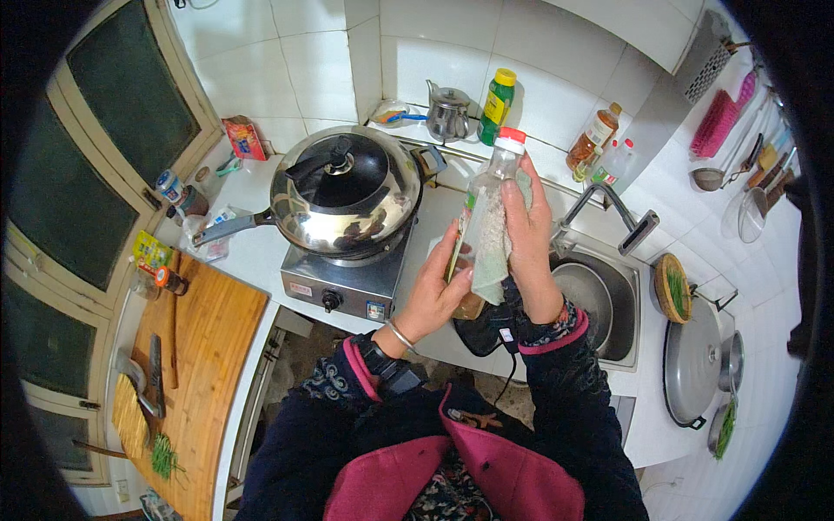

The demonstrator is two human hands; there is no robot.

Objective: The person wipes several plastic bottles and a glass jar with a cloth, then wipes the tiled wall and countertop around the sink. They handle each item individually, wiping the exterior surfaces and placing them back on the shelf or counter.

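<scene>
A clear bottle (500, 163) with a red and white cap is held up in front of me, tilted, with brown liquid near its base. Around its lower part, my left hand (431, 290) grips it from the left. My right hand (533, 241) presses a pale green cloth (493, 257) against its right side, fingers reaching up towards the neck. Much of the bottle's label is hidden by the cloth and fingers. Left of my hands, a lidded wok (345, 189) sits on a steel gas stove (342, 280).
To the right is a sink (625, 319) holding a metal basin (580, 293), under a faucet (603, 195). A steel kettle (449, 114) and green bottle (496, 107) stand on the back ledge. A cleaver and greens (166, 456) lie on the wooden board (212, 325). A large lidded pan (690, 358) stands far right.
</scene>
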